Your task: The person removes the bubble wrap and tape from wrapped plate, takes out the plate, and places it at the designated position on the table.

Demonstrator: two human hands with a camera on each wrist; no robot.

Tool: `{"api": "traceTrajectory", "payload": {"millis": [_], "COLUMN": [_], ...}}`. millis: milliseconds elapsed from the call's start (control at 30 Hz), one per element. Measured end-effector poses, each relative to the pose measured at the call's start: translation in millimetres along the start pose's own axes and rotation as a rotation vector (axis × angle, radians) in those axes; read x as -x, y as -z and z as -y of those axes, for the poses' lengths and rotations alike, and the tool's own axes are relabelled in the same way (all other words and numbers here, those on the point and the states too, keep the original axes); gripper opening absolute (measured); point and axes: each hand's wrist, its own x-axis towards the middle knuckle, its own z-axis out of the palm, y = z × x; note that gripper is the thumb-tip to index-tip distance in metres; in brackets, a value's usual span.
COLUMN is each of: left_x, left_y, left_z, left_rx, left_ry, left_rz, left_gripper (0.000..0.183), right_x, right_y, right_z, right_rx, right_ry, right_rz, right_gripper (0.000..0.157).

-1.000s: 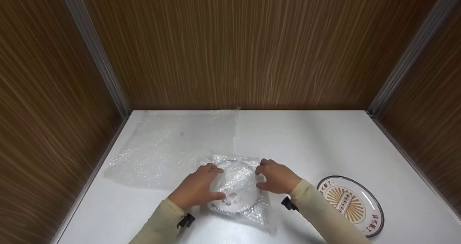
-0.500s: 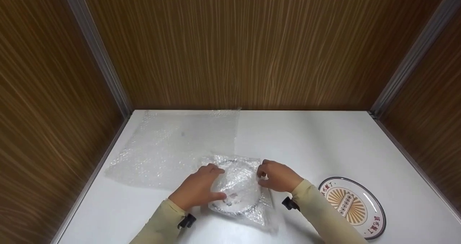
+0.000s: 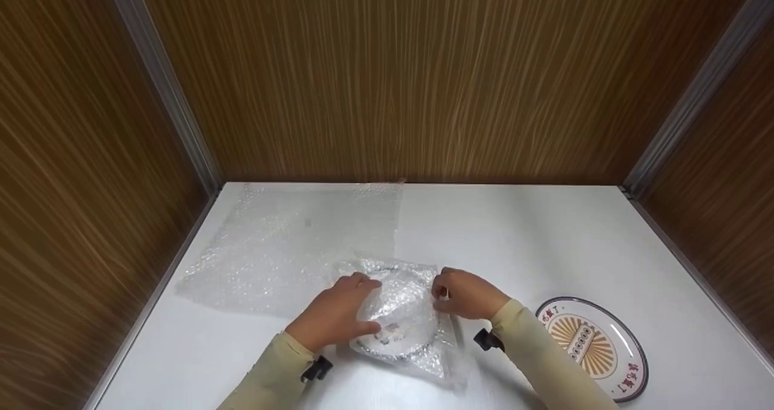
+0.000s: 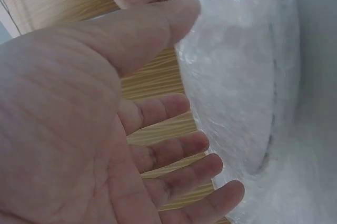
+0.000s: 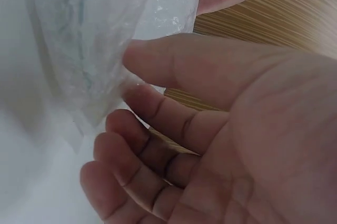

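A plate wrapped in bubble wrap (image 3: pixel 402 319) lies at the front middle of the white table, its dark rim showing through the film. My left hand (image 3: pixel 335 313) rests on its left side with thumb and fingers spread; the left wrist view shows these fingers (image 4: pixel 176 145) nearly straight along the film. At the right side, thumb and forefinger of my right hand (image 3: pixel 468 295) pinch the edge of the bubble wrap (image 5: pixel 100 66). The other fingers (image 5: pixel 118 155) of that hand are bent beside it.
A flat sheet of bubble wrap (image 3: pixel 290 240) covers the table's back left and reaches the wrapped plate. A bare oval plate (image 3: pixel 620 337) with an orange sunburst lies right of my right forearm. Wood-grain panels (image 3: pixel 387 77) enclose the white table (image 3: pixel 508 234) on three sides.
The right hand's thumb and forefinger have closed together on the wrap's right edge. My left hand and the wrapped plate have hardly moved.
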Motion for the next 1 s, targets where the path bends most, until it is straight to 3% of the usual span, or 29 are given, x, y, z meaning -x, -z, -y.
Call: {"api": "traceTrajectory", "payload": {"millis": [167, 333, 633, 1000], "left_x": [-7.0, -20.9, -40.4, -47.4], "left_y": [3.1, 1.9, -14.4, -33.9], "left_z": [-13.9, -30.4, -48.7, -49.7], "left_rx": [-0.033, -0.075, -0.187, -0.238], "left_ry": [-0.024, -0.084, -0.094, -0.101], "left_rz": [-0.013, -0.016, -0.004, 0.004], "left_gripper": [0.073, 0.069, 0.058, 0.045], "right_x": [2, 2, 0, -3], "right_y": [3.5, 6.5, 6.7, 2.2], "right_z": [0, 1, 9, 5], "right_rx": [-0.026, 0.011, 0.063, -0.003], "right_ry": [-0.009, -0.020, -0.023, 0.157], "right_rz": [0.034, 0.006, -0.020, -0.031], "right_gripper": [0.005, 0.005, 0.006, 0.011]}}
